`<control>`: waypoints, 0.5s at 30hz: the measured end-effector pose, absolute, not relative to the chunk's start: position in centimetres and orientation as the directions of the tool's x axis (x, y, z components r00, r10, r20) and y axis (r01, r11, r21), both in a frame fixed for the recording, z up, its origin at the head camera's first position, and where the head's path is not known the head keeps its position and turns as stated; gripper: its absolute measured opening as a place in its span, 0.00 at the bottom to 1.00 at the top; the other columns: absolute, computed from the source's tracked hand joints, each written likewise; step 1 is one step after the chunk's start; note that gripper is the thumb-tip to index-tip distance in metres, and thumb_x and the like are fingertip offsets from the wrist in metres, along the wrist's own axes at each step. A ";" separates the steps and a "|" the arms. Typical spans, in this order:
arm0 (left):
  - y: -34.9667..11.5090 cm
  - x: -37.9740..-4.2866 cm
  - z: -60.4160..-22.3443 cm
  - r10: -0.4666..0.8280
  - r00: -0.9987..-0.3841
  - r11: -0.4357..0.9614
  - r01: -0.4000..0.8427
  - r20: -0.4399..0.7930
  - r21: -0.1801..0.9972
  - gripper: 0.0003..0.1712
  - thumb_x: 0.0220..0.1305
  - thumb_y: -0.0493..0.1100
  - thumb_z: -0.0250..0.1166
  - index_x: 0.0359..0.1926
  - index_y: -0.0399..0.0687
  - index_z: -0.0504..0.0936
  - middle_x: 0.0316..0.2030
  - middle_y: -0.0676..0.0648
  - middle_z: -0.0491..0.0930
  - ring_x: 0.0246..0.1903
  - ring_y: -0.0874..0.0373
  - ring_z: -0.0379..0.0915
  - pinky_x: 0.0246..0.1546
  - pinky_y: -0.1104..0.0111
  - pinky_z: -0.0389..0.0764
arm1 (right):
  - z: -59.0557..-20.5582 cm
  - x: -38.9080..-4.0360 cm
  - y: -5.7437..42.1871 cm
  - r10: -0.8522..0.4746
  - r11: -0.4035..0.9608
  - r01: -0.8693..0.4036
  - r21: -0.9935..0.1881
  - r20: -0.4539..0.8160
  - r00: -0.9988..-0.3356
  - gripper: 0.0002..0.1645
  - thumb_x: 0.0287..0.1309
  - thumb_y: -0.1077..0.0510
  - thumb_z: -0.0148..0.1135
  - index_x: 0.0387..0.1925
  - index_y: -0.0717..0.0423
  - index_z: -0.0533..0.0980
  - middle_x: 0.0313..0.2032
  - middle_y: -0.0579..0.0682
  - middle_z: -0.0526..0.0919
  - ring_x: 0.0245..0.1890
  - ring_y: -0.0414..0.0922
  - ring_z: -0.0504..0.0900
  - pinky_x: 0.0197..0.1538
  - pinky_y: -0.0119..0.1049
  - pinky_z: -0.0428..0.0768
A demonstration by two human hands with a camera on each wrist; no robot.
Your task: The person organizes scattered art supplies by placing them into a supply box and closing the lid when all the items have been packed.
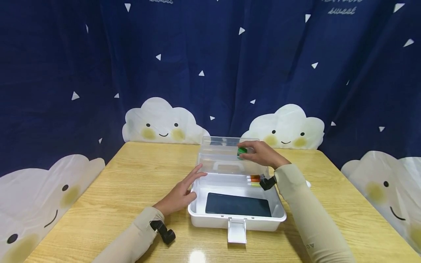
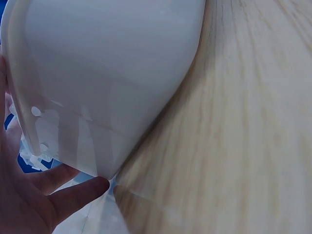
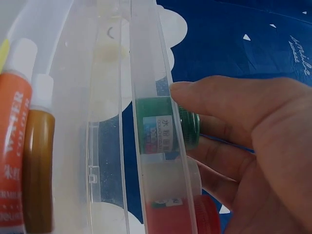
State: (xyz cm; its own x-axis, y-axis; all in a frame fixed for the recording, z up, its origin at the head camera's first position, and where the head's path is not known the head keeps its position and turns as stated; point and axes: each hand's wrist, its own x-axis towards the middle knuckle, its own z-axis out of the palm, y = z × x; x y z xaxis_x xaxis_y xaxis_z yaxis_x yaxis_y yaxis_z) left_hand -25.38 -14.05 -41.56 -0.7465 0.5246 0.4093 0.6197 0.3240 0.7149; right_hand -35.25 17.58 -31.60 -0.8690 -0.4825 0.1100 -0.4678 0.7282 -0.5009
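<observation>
Your right hand (image 1: 261, 153) pinched the green paint jar (image 1: 242, 150) in a narrow grip, partly inside the clear tray (image 3: 148, 53) near a red jar (image 3: 207, 217); your left hand (image 1: 177, 197), fingers spread, touched the white box (image 1: 212, 222) on the surface (image 1: 158, 157).

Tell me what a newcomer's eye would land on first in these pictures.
Probably the navy curtain behind the table, with its big smiling clouds. Next, the open white box on the table, a dark flat panel lying inside and the left hand at its left side. Then the green jar in the box's clear lid, pinched in the right hand.
</observation>
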 end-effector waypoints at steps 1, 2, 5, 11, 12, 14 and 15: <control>-14.1 -25.7 -42.0 0.523 -0.745 0.326 0.624 0.414 0.710 0.41 0.55 0.24 0.50 0.70 0.52 0.63 0.75 0.54 0.41 0.37 0.56 0.73 0.19 0.74 0.65 | -31.6 -35.3 17.6 -0.479 0.729 -0.464 -0.503 0.109 -0.871 0.27 0.59 0.55 0.65 0.61 0.52 0.74 0.54 0.53 0.79 0.50 0.50 0.75 0.58 0.53 0.72; -14.1 -26.0 -42.4 0.521 -0.746 0.332 0.624 0.414 0.707 0.42 0.55 0.24 0.50 0.70 0.55 0.62 0.75 0.55 0.41 0.31 0.57 0.71 0.18 0.74 0.65 | -31.6 -35.2 17.6 -0.475 0.731 -0.460 -0.505 0.109 -0.873 0.27 0.59 0.55 0.65 0.61 0.52 0.74 0.54 0.53 0.79 0.50 0.50 0.75 0.58 0.53 0.72; -14.2 -26.8 -43.4 0.521 -0.745 0.341 0.629 0.417 0.699 0.44 0.55 0.25 0.51 0.70 0.63 0.61 0.75 0.59 0.40 0.26 0.58 0.69 0.18 0.73 0.65 | -31.6 -35.2 17.5 -0.464 0.738 -0.449 -0.504 0.104 -0.880 0.28 0.59 0.55 0.65 0.61 0.51 0.74 0.56 0.53 0.78 0.50 0.50 0.75 0.58 0.53 0.72; -14.4 -27.3 -43.8 0.530 -0.745 0.330 0.621 0.404 0.711 0.44 0.55 0.27 0.51 0.70 0.67 0.61 0.75 0.63 0.39 0.53 0.47 0.69 0.18 0.72 0.67 | -31.5 -35.1 17.5 -0.452 0.742 -0.441 -0.505 0.109 -0.885 0.28 0.59 0.55 0.65 0.61 0.50 0.74 0.57 0.54 0.77 0.51 0.52 0.76 0.56 0.52 0.74; -14.4 -27.3 -43.8 0.531 -0.745 0.330 0.620 0.404 0.711 0.44 0.55 0.27 0.51 0.70 0.66 0.61 0.75 0.63 0.39 0.54 0.47 0.69 0.18 0.72 0.67 | -31.5 -35.1 17.6 -0.452 0.742 -0.444 -0.502 0.114 -0.885 0.28 0.59 0.55 0.65 0.61 0.50 0.74 0.56 0.54 0.77 0.51 0.52 0.76 0.56 0.52 0.74; -14.4 -27.3 -43.8 0.530 -0.746 0.335 0.622 0.404 0.708 0.43 0.55 0.28 0.51 0.71 0.64 0.61 0.75 0.63 0.39 0.46 0.49 0.73 0.18 0.71 0.67 | -31.5 -35.1 17.7 -0.451 0.746 -0.449 -0.491 0.124 -0.884 0.28 0.59 0.54 0.65 0.62 0.50 0.74 0.57 0.54 0.77 0.51 0.53 0.77 0.55 0.52 0.75; -14.4 -27.2 -43.8 0.530 -0.745 0.338 0.623 0.404 0.705 0.43 0.55 0.28 0.51 0.71 0.63 0.61 0.75 0.63 0.39 0.39 0.51 0.73 0.18 0.71 0.67 | -31.6 -35.1 17.8 -0.454 0.746 -0.457 -0.484 0.131 -0.881 0.28 0.59 0.54 0.65 0.62 0.50 0.74 0.57 0.54 0.77 0.51 0.53 0.77 0.55 0.52 0.75</control>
